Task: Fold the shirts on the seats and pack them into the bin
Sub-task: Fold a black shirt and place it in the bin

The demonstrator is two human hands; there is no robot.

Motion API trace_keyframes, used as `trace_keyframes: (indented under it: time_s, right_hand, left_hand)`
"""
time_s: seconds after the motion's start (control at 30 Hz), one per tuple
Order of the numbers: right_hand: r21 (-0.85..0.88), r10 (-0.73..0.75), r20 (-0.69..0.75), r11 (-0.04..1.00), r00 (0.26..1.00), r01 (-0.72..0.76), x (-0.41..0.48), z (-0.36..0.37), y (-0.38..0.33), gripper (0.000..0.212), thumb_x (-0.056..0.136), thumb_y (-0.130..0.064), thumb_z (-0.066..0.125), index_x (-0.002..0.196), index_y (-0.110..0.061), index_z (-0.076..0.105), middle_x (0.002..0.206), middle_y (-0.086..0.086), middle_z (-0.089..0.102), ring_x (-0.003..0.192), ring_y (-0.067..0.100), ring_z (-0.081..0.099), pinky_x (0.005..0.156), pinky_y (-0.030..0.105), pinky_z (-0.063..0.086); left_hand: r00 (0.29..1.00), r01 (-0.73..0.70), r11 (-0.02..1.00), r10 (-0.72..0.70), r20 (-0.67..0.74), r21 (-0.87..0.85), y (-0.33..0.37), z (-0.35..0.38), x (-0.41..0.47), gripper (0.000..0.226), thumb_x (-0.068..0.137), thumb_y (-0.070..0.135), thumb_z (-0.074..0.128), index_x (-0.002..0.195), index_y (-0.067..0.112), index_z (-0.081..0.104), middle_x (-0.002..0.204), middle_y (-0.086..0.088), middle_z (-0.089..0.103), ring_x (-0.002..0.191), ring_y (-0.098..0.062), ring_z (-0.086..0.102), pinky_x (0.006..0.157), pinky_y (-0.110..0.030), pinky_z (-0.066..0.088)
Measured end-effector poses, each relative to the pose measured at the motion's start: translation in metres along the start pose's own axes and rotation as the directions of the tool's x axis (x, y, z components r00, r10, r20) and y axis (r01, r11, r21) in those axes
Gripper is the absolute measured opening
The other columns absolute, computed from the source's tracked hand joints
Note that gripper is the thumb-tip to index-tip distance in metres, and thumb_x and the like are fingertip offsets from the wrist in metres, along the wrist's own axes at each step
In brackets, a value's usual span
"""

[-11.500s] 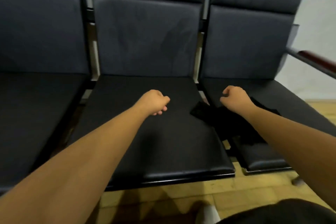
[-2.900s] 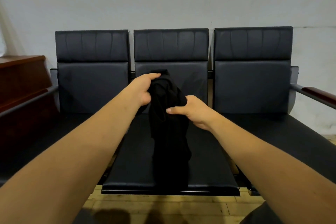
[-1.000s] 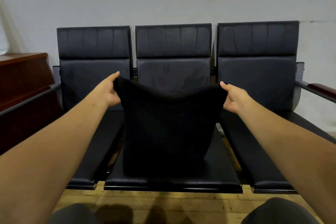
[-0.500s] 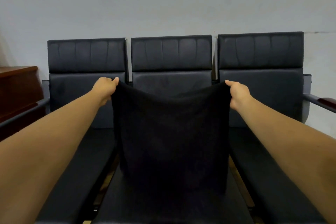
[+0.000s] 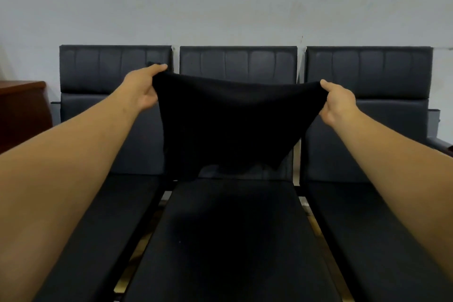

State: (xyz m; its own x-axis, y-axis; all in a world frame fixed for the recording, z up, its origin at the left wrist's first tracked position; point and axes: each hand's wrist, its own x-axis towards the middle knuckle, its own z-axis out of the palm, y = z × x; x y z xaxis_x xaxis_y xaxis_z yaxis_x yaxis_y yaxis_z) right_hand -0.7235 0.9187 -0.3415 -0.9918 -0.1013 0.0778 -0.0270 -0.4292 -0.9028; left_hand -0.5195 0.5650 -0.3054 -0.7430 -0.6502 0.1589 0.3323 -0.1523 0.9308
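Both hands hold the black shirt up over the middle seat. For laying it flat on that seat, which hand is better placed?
Neither clearly. The left hand and right hand each pinch one top corner of the black shirt, spread evenly above the middle seat; likely both lower together.

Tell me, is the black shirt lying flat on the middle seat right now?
No, the black shirt is held up in the air by the left hand and right hand, its lower edge hanging above the middle seat.

I count 3 black seats in a row: left seat [image 5: 107, 216], middle seat [image 5: 232, 228], right seat [image 5: 362, 216]. 1 black shirt [image 5: 228, 127]. 2 hands: left hand [image 5: 142, 91], right hand [image 5: 339, 103]. 1 wooden cabinet [image 5: 22, 110] far left. 1 armrest [image 5: 441, 146], far right.
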Motion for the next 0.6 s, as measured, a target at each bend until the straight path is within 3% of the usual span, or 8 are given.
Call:
trace_keyframes:
  time_s: [0.13, 0.27, 0.37, 0.47, 0.53, 0.6]
  right_hand:
    - [-0.033, 0.110, 0.021, 0.993, 0.994, -0.110, -0.035, -0.042, 0.046, 0.002, 0.097, -0.012, 0.061, 0.098, -0.012, 0.063, 0.110, 0.007, 0.071, 0.093, 0.022, 0.069, 0.076, 0.036, 0.057]
    - [-0.157, 0.291, -0.026, 0.944, 0.956, -0.292, -0.076, -0.101, 0.121, 0.009, 0.096, -0.008, 0.057, 0.103, -0.008, 0.062, 0.126, 0.015, 0.065, 0.111, 0.027, 0.064, 0.104, 0.042, 0.048]
    - [-0.300, 0.392, -0.106, 0.863, 0.914, -0.405, -0.111, -0.137, 0.166, 0.009, 0.097, -0.005, 0.055, 0.101, -0.007, 0.062, 0.119, 0.015, 0.065, 0.106, 0.027, 0.063, 0.098, 0.040, 0.048]
    - [-0.446, 0.511, -0.150, 0.729, 0.847, -0.519, -0.137, -0.162, 0.192, 0.015, 0.097, -0.007, 0.057, 0.111, -0.005, 0.061, 0.114, 0.014, 0.067, 0.112, 0.032, 0.064, 0.094, 0.042, 0.052]
    - [-0.521, 0.535, -0.176, 0.662, 0.826, -0.540, -0.144, -0.176, 0.200, 0.023, 0.096, -0.010, 0.059, 0.119, -0.003, 0.060, 0.116, 0.012, 0.067, 0.115, 0.036, 0.065, 0.082, 0.040, 0.054]
    - [-0.545, 0.541, -0.196, 0.633, 0.818, -0.550, -0.149, -0.186, 0.200, 0.022, 0.097, -0.010, 0.058, 0.118, -0.004, 0.060, 0.118, 0.014, 0.069, 0.109, 0.034, 0.066, 0.083, 0.039, 0.054]
  left_hand:
    - [1.000, 0.023, 0.971, -0.022, -0.007, 0.238, -0.058, -0.054, -0.040, 0.007, 0.093, 0.014, 0.070, 0.098, 0.009, 0.068, 0.101, -0.012, 0.074, 0.094, -0.022, 0.072, 0.094, -0.037, 0.057]
    - [0.985, 0.175, 0.914, -0.160, -0.070, 0.366, -0.142, -0.111, -0.102, 0.014, 0.097, 0.018, 0.065, 0.103, 0.006, 0.071, 0.111, -0.015, 0.074, 0.107, -0.029, 0.069, 0.094, -0.037, 0.054]
    - [0.952, 0.302, 0.858, -0.293, -0.087, 0.416, -0.193, -0.136, -0.151, 0.019, 0.100, 0.019, 0.061, 0.107, 0.002, 0.069, 0.110, -0.012, 0.075, 0.109, -0.030, 0.069, 0.093, -0.036, 0.053]
    - [0.916, 0.398, 0.834, -0.384, -0.118, 0.381, -0.221, -0.147, -0.186, 0.015, 0.103, 0.015, 0.055, 0.099, 0.010, 0.068, 0.110, -0.011, 0.073, 0.100, -0.025, 0.069, 0.085, -0.033, 0.052]
    - [0.896, 0.444, 0.837, -0.423, -0.138, 0.319, -0.229, -0.157, -0.193, 0.018, 0.105, 0.014, 0.051, 0.109, 0.008, 0.067, 0.111, -0.013, 0.073, 0.094, -0.023, 0.070, 0.077, -0.033, 0.053]
    - [0.878, 0.476, 0.850, -0.441, -0.188, 0.226, -0.229, -0.168, -0.191, 0.027, 0.105, 0.014, 0.050, 0.128, 0.004, 0.059, 0.120, -0.015, 0.069, 0.105, -0.029, 0.068, 0.082, -0.038, 0.053]
